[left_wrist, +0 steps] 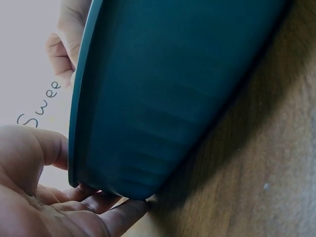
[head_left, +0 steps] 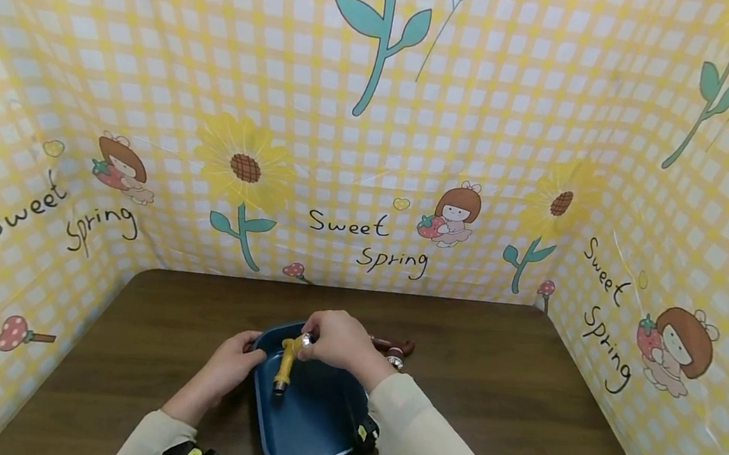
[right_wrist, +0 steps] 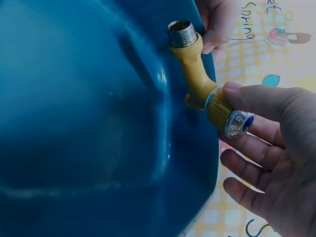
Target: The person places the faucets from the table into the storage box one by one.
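Note:
A yellow tap [head_left: 285,367] with a threaded metal end hangs over the far left part of a blue plastic basin [head_left: 308,443]. My right hand [head_left: 339,341] pinches the tap at its ribbed collar and silver knob, between thumb and fingers; the right wrist view shows the knob's blue cap. The threaded end [right_wrist: 181,35] points away from that hand. At the basin's far left corner, my left hand [head_left: 228,367] grips the rim, thumb on top. In the left wrist view its fingers [left_wrist: 123,217] lie against the basin's outer wall, low by the tabletop.
Behind my right wrist, a reddish-brown tap-like piece [head_left: 407,347] with a silver knob lies on the wooden table [head_left: 487,397], partly hidden. Yellow checked cloth walls [head_left: 374,152] stand at the back and both sides. A black wrist camera [head_left: 368,434] sits close to the basin's right rim.

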The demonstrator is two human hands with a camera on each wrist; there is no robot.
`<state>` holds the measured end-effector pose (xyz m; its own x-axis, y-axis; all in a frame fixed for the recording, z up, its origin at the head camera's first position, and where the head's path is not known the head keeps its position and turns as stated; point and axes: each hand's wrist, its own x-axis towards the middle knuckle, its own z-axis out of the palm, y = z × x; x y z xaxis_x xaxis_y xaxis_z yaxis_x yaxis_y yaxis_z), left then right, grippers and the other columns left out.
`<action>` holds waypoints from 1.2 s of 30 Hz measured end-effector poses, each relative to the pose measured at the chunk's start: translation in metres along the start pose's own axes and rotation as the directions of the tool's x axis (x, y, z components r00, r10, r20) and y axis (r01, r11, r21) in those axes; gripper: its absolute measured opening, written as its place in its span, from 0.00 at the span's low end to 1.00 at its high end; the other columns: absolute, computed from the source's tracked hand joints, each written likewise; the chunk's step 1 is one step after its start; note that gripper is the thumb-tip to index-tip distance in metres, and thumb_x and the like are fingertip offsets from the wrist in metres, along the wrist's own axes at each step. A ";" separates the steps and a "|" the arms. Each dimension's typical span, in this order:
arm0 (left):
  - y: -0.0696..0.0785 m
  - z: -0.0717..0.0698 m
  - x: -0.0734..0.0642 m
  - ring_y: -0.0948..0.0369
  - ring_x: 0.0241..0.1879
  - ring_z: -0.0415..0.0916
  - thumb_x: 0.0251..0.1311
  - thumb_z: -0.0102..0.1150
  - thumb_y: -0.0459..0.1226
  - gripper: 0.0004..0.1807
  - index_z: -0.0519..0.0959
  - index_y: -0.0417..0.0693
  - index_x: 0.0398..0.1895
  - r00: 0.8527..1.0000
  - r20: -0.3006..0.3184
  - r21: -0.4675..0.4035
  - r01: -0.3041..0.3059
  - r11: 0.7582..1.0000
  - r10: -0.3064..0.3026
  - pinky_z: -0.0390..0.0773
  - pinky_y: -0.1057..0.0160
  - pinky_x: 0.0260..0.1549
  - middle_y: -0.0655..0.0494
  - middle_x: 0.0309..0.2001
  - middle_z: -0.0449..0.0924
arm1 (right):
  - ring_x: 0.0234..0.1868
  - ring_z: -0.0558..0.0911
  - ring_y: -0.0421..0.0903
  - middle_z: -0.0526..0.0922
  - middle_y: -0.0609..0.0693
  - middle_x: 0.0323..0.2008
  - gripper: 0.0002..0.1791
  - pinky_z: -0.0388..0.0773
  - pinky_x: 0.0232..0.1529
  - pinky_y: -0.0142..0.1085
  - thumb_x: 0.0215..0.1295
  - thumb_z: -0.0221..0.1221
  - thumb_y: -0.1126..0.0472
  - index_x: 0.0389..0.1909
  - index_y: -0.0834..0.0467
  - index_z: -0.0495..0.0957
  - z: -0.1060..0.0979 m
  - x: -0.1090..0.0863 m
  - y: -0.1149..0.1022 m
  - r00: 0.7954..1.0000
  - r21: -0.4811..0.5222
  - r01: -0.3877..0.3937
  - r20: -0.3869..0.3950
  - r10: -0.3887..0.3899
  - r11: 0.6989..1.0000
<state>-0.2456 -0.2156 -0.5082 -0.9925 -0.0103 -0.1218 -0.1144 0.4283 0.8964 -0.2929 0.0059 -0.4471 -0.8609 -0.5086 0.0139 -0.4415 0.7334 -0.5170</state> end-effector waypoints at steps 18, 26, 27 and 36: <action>0.000 -0.001 0.000 0.51 0.55 0.76 0.71 0.50 0.36 0.27 0.67 0.30 0.69 1.000 0.013 0.003 0.005 1.000 -0.005 0.78 0.48 0.56 0.35 0.62 0.76 | 0.31 0.78 0.36 0.84 0.38 0.33 0.18 0.77 0.35 0.33 0.55 0.75 0.48 0.44 0.49 0.86 0.010 0.002 -0.006 0.999 -0.033 -0.025 0.022 0.026 0.999; 0.001 -0.002 -0.001 0.50 0.56 0.75 0.71 0.50 0.35 0.27 0.66 0.30 0.70 1.000 0.015 0.001 0.008 1.000 -0.008 0.77 0.47 0.58 0.34 0.63 0.75 | 0.31 0.78 0.36 0.84 0.38 0.33 0.18 0.77 0.36 0.33 0.54 0.75 0.47 0.43 0.49 0.86 0.014 0.004 -0.005 0.999 -0.013 -0.043 0.017 0.043 0.999; 0.001 -0.002 -0.002 0.50 0.56 0.75 0.71 0.50 0.35 0.27 0.66 0.30 0.70 1.000 0.016 0.000 0.012 1.000 -0.012 0.77 0.47 0.58 0.34 0.62 0.75 | 0.31 0.78 0.36 0.84 0.38 0.33 0.18 0.77 0.35 0.33 0.55 0.75 0.48 0.43 0.49 0.85 0.014 0.004 -0.006 0.999 -0.010 -0.047 0.016 0.047 0.999; 0.002 -0.002 -0.002 0.51 0.54 0.76 0.72 0.50 0.35 0.26 0.67 0.30 0.69 1.000 0.014 -0.006 0.011 1.000 -0.011 0.78 0.49 0.56 0.34 0.61 0.76 | 0.31 0.78 0.37 0.83 0.38 0.32 0.16 0.77 0.35 0.33 0.56 0.75 0.49 0.42 0.49 0.85 0.019 0.004 -0.009 0.998 0.012 -0.063 0.022 0.062 0.998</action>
<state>-0.2436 -0.2162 -0.5052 -0.9905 -0.0018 -0.1373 -0.1252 0.4228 0.8975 -0.2879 -0.0114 -0.4588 -0.8810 -0.4717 -0.0376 -0.3835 0.7582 -0.5273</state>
